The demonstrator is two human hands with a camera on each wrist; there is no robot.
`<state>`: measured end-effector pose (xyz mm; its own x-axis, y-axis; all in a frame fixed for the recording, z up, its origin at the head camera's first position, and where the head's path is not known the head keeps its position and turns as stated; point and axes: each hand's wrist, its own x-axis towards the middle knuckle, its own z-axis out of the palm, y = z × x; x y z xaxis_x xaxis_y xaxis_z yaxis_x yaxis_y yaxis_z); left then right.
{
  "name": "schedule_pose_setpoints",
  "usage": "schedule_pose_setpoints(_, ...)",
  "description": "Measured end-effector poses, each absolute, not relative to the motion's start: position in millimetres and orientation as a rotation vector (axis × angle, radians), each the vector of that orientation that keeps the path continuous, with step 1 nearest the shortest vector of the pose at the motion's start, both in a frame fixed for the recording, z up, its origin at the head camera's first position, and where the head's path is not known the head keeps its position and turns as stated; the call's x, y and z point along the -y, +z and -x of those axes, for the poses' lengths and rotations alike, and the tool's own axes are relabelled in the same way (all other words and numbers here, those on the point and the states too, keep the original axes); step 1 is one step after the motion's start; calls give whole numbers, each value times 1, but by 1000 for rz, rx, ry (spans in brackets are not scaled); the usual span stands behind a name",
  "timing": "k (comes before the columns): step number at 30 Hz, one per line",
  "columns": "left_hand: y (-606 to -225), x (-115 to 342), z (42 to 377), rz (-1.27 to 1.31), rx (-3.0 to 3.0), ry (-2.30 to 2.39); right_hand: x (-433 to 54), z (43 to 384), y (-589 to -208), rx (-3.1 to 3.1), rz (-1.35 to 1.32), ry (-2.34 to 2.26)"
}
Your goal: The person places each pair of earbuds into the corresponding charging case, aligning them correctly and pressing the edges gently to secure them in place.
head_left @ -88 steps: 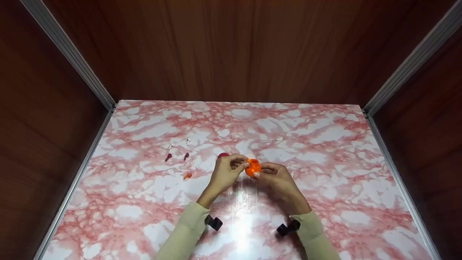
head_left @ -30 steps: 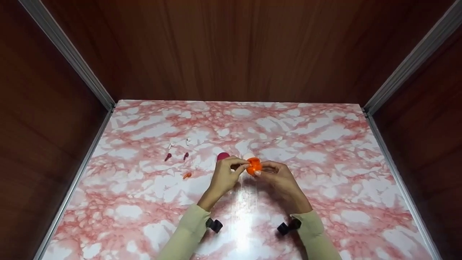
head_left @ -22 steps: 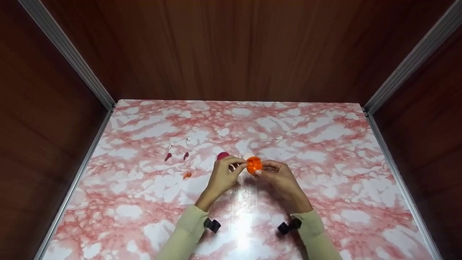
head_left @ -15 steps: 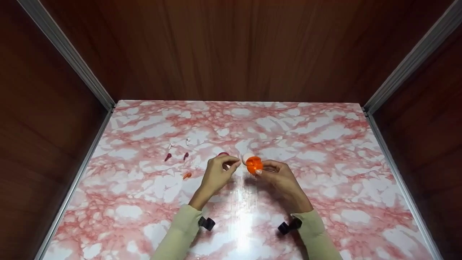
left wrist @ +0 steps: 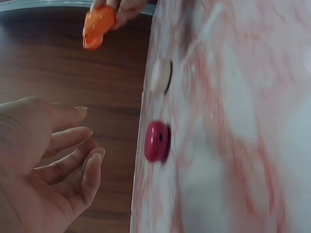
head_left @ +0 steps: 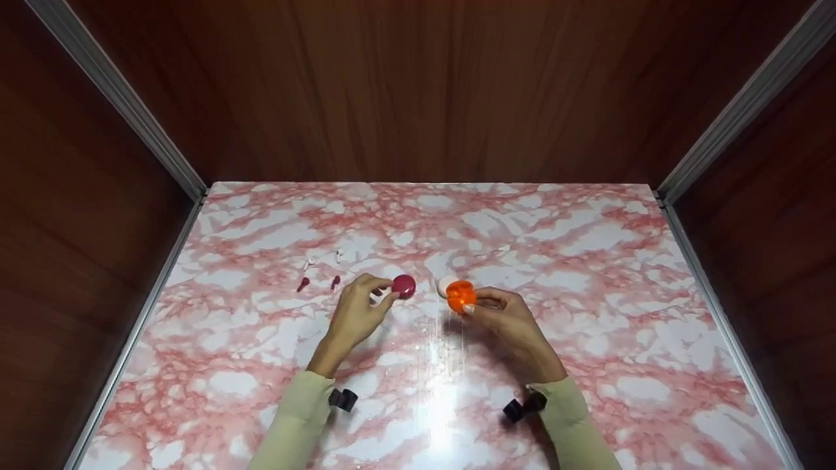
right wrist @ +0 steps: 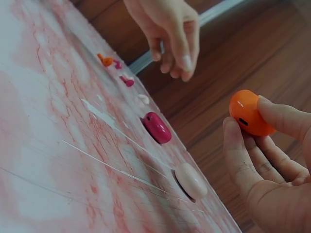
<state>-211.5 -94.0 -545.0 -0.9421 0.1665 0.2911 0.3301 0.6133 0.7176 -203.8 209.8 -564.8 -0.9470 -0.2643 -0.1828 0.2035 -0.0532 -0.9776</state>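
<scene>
My right hand (head_left: pixel 513 323) holds an orange earbud case (head_left: pixel 461 297) between thumb and fingers, raised off the table with its lid up. The case's charging port shows in the right wrist view. My left hand (head_left: pixel 356 310) hangs over the table with fingers loosely curved and nothing between them; its fingertips overlap the edge of a crimson earbud case (head_left: pixel 403 286) in the head view. A loose orange earbud (right wrist: pixel 105 60) lies on the table, hidden behind the left hand in the head view. Just behind the orange case sits a white earbud case (head_left: pixel 446 285).
Two white earbuds, one nearer (head_left: pixel 309 263) and one farther (head_left: pixel 339 256), lie left of the cases. In front of them are two crimson earbuds, a left one (head_left: pixel 303 284) and a right one (head_left: pixel 336 282). Dark wooden panels (head_left: pixel 418 91) enclose the marbled table (head_left: pixel 588 261).
My left hand was at the orange case, came away from it and moved left, uncovering the crimson case. The right hand stays in place, still holding the orange case, which has tilted slightly.
</scene>
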Motion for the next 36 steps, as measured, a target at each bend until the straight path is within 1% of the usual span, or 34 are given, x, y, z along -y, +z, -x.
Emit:
schedule_pose_setpoints(11,-547,136,212,252,2678,-1205,-210,203,-560,-1870,51,-2105)
schedule_pose_setpoints(18,-555,159,205,181,2743,-1229,-211,202,-560,-1819,80,-2147)
schedule_pose_setpoints(29,-571,182,188,235,2833,-904,-212,202,-561,-1828,79,-2140)
schedule_pose_setpoints(36,-580,187,183,279,2801,-884,-213,202,-561,-1836,93,-2117)
